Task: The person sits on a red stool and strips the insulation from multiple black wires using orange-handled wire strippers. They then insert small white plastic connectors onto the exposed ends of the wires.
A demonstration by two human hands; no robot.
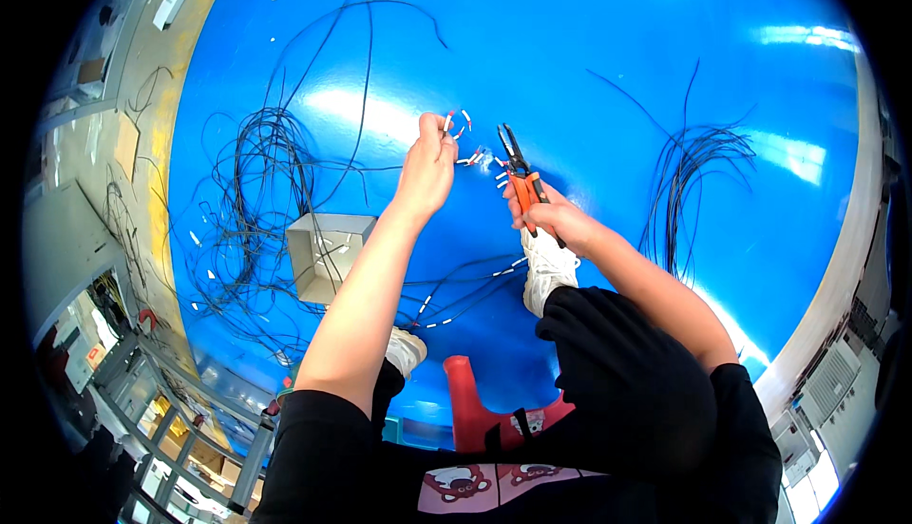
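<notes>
Up at the middle, my left hand (427, 174) is closed in a pinch on a thin black wire whose end, with white and red pieces (465, 125), shows past the fingertips. My right hand (560, 222) is wrapped round a pair of pliers (521, 168) with orange and black handles. The dark jaws point up and away from me, slightly apart, with nothing visible between them. Small white-and-red wire ends (502, 178) show beside the pliers, close to my right fingers. A little clear piece (484, 156) lies between the two hands; its kind I cannot make out.
A tangle of black wires (271, 168) spreads over the blue floor (532, 39) at left, beside a grey box (301, 258) holding small white pieces. Another wire bundle (676, 182) lies right. White-marked wires (439, 307) run between my shoes, before a red stool (465, 400).
</notes>
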